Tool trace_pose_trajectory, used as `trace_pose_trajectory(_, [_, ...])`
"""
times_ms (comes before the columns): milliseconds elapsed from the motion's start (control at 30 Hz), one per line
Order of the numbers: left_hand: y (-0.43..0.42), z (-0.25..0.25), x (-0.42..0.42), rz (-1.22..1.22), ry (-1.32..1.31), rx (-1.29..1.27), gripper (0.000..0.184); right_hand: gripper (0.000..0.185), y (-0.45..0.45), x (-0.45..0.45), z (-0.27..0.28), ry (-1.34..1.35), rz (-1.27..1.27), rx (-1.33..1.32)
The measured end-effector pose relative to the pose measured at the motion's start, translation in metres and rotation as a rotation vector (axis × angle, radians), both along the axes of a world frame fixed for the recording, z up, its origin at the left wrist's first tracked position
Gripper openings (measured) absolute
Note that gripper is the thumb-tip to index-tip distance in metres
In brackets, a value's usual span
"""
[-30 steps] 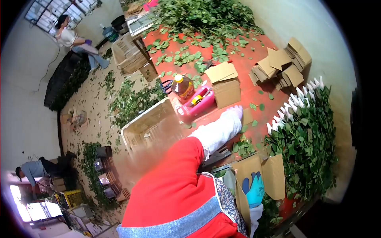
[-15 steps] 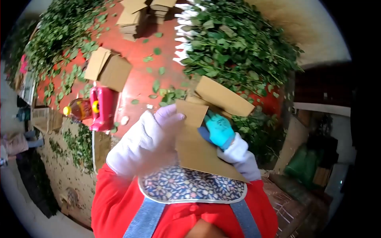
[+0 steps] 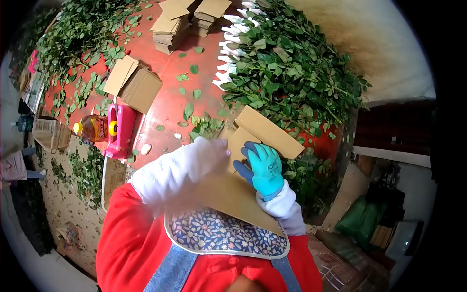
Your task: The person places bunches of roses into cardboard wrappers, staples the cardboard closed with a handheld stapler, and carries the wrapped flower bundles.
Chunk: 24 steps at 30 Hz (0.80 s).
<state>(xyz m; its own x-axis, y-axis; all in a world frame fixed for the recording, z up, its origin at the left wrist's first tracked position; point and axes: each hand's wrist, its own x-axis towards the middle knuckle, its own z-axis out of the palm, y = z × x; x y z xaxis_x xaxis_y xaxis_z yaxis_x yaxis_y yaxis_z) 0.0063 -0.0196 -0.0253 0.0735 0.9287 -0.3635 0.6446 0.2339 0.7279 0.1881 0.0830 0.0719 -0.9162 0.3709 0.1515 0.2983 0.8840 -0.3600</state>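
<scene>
My right hand (image 3: 266, 170), in a teal and dark blue glove, lies on tan cardboard with its fingers stretched out and its thumb apart. Under it is a smaller cardboard piece (image 3: 237, 144). A longer cardboard sheet (image 3: 228, 190) slopes down toward my flowered apron (image 3: 219, 232). Past my fingertips a cardboard panel (image 3: 270, 131) stands tilted beside the leafy stems. My left hand (image 3: 222, 146), in a pale purple glove, is at the left edge of the small piece. Its fingers are smeared and mostly hidden by the white fluffy sleeve.
Leafy stems with white-wrapped ends (image 3: 287, 68) are piled at the right of the red table (image 3: 168, 97). Cardboard stacks (image 3: 170, 29) stand at the back, and another stack (image 3: 138, 87) lies left. A pink tape dispenser (image 3: 119, 131) and a bottle (image 3: 92, 129) are near the left edge.
My right hand has moved from the cardboard's right edge to over the small piece, its thumb now showing on top. My left hand has shifted slightly, and the camera view has tilted.
</scene>
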Motion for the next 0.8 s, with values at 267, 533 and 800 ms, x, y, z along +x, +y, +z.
trace_pose_trajectory(267, [0.010,0.063,-0.003,-0.365,0.334,-0.124,0.024,0.058,0.002,0.003,-0.033,-0.241,0.139,-0.040])
trace_pose_trajectory(533, [0.021,0.066,-0.007,-0.332,0.319,-0.289,0.030,0.065,-0.001,0.000,-0.044,-0.295,0.173,-0.095])
trace_pose_trajectory(800, [0.013,0.075,-0.008,-0.318,0.283,-0.046,0.020,0.060,-0.003,0.006,-0.058,-0.284,0.108,-0.080])
